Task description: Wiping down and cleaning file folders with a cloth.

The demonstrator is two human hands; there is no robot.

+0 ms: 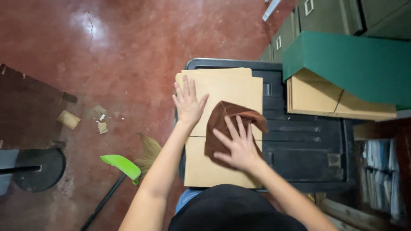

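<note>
Pressing brown cloth (227, 128) flat on tan folders (222, 128) with right hand (239, 147), fingers spread; left hand (187, 102) splayed flat on folders' far left part, atop black crate (308, 145).

My right hand (239, 145) covers part of the brown cloth (227, 124), which in turn hides a patch of the tan folders (227, 90). The green box (355, 64) runs off the right edge, and the broom (128, 171) handle leaves the bottom.
</note>
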